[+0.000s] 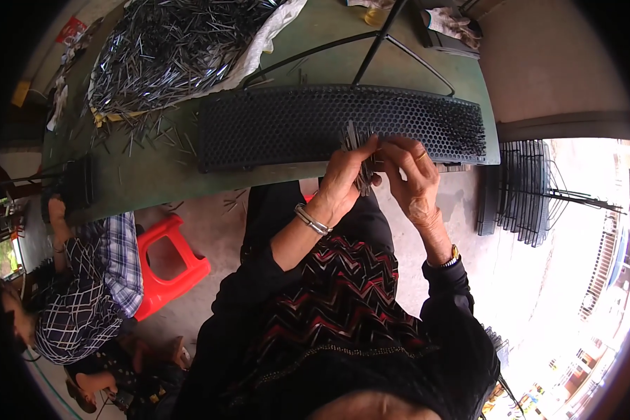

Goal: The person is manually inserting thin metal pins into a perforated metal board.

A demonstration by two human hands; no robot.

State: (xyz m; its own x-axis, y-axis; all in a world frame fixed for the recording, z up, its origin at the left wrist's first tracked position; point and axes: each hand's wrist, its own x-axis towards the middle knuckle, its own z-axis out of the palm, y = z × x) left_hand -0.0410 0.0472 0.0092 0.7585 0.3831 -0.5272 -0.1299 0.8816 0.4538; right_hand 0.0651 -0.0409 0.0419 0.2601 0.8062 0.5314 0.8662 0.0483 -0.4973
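Centre frame: my left hand (343,175) clamps a bundle of thin dark rods (351,136); my right hand (413,173) bunches beside it, grip unclear. I judge the rods stiff, light, slippery; hold mid-length.

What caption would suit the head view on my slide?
Left hand holds thin dark rods beside the right hand, at a perforated black panel.

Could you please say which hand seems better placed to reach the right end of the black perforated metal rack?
Probably the right hand: it is nearer that end of the black perforated metal rack, while the left hand grips thin grey metal rods.
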